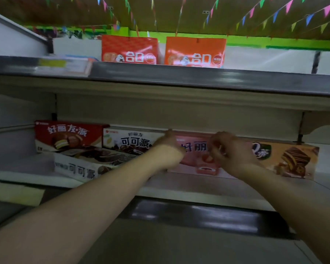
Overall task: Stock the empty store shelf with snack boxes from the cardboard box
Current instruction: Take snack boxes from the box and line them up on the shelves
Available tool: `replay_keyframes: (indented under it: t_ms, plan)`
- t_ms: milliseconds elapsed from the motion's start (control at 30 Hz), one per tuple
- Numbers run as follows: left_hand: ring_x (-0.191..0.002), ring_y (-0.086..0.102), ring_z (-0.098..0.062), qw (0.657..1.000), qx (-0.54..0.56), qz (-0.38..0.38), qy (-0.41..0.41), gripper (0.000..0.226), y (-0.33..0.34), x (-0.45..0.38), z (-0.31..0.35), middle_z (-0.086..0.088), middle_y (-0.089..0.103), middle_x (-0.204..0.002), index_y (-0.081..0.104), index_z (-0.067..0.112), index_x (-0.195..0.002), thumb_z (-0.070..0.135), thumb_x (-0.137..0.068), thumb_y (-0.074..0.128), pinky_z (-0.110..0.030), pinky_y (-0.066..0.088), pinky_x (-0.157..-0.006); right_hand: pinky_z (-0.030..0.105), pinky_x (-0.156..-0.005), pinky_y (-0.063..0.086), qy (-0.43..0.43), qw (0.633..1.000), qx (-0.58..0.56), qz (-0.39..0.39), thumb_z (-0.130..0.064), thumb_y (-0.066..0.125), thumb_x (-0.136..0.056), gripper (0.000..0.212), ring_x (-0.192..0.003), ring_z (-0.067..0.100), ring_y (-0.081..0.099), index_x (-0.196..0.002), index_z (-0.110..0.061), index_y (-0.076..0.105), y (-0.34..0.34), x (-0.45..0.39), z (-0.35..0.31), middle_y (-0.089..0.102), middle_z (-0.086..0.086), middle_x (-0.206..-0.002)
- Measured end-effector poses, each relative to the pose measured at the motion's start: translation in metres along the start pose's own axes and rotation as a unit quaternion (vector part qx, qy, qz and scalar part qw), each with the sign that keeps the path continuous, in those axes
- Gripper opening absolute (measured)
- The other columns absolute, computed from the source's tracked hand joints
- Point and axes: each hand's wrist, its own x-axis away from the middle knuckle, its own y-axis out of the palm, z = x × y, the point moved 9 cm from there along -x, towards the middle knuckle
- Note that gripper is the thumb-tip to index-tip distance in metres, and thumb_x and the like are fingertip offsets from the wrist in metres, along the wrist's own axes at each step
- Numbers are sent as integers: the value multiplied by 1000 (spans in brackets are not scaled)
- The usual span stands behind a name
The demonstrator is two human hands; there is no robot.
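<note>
A pink snack box stands upright on the middle shelf, between a white cocoa-pie box and an orange-brown cake box. My left hand grips the pink box's left end, fingertips up at its top edge. My right hand is in front of the box's right part with its fingers curled; whether it grips the box is hidden. A red pie box stands at the row's left. Another white cocoa-pie box lies flat in front of it. The cardboard box is out of view.
The upper shelf overhangs the row closely and carries two orange boxes. Bare shelf shows to the left of the red box and to the right of the orange-brown box. A dark price rail runs along the front edge.
</note>
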Motion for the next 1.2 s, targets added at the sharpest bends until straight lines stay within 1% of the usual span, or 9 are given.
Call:
replay_keyframes:
  t_ms: [100, 200, 300, 500, 667, 767, 867, 1000, 1200]
  plan:
    - [-97, 59, -17, 998, 46, -2, 51, 26, -33, 29, 5, 0, 64, -118, 61, 25, -118, 19, -94, 51, -25, 46, -74, 34, -75, 53, 45, 987, -14, -154, -28, 49, -97, 21, -82, 25, 64, -101, -17, 66, 36, -3, -50, 67, 8, -97]
    - [-79, 58, -9, 998, 46, 33, 21, 18, -77, 45, -27, 7, 62, -94, 64, 31, -106, 24, -95, 51, -23, 48, -67, 36, -82, 49, 54, 964, -117, -232, -25, 42, -100, 31, -97, 32, 61, -107, -5, 64, 65, 1, -96, 65, 16, -108]
    - [-92, 60, -18, 995, -7, 97, -38, 13, -121, 49, -74, 0, 63, -102, 64, 29, -102, 27, -92, 55, -32, 50, -80, 38, -96, 47, 113, 925, -209, -296, -44, 34, -102, 46, -110, 30, 58, -120, -10, 59, 99, 10, -118, 61, 12, -124]
    - [-100, 61, -28, 966, -52, 148, -203, 56, -153, 39, -213, -9, 63, -115, 53, 20, -128, 54, -83, 57, -41, 53, -89, 36, -110, 31, 141, 912, -228, -311, -74, 32, -88, 80, -136, 25, 39, -144, -18, 42, 133, 15, -127, 40, 6, -151]
    - [-99, 61, -28, 941, 165, 147, -255, 31, -142, 41, -228, -9, 65, -101, 54, 14, -112, 34, -91, 63, -43, 47, -98, 36, -112, 33, 185, 888, -304, -292, -70, 47, -86, 73, -131, 20, 45, -139, -21, 49, 144, 11, -116, 48, -1, -144]
    - [-97, 64, -30, 927, 249, 148, -238, 42, -140, 36, -228, -11, 68, -99, 58, 10, -113, 33, -81, 75, -46, 48, -98, 37, -104, 43, 207, 874, -359, -253, -63, 57, -84, 61, -117, 17, 56, -131, -23, 55, 146, 12, -106, 60, -4, -130]
    - [-109, 61, -31, 903, 360, 125, -198, 52, -127, 31, -227, -11, 66, -116, 58, 14, -124, 21, -77, 80, -50, 48, -99, 30, -79, 51, 189, 831, -510, -119, -18, 60, -94, 35, -104, 16, 63, -128, -27, 53, 126, -3, -102, 67, -4, -117]
    - [-100, 67, -22, 872, 466, 108, -107, 37, -112, 28, -209, -6, 70, -108, 61, 14, -116, 1, -83, 69, -41, 54, -85, 33, -63, 56, 171, 761, -624, 45, 5, 60, -88, 58, -93, 21, 69, -129, -34, 48, 88, -16, -82, 71, -1, -107]
    - [-91, 69, -18, 834, 531, 146, -40, 24, -126, 35, -199, -2, 73, -94, 64, 16, -103, 5, -82, 66, -35, 53, -75, 41, -80, 55, 162, 778, -607, -12, 3, 63, -85, 55, -105, 28, 67, -134, -19, 52, 97, -17, -81, 68, 7, -120]
